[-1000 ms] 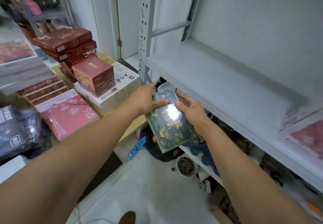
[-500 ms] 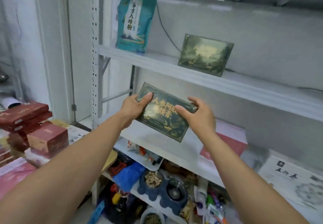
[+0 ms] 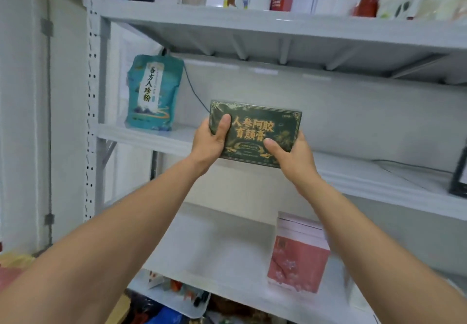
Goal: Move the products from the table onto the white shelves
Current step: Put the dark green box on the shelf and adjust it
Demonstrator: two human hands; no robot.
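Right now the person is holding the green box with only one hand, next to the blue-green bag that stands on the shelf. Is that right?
Not quite: two hands hold it. The left hand grips the green box at its left edge and the right hand at its lower right corner, as the head view shows. The rest stands: it is beside the blue-green bag on the shelf.

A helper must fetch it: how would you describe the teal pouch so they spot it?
Find the white shelves, middle level. At its left end, by the perforated upright, stands the teal pouch. Unlike the rigid green box nearby, it is a soft bag with a white label strip.
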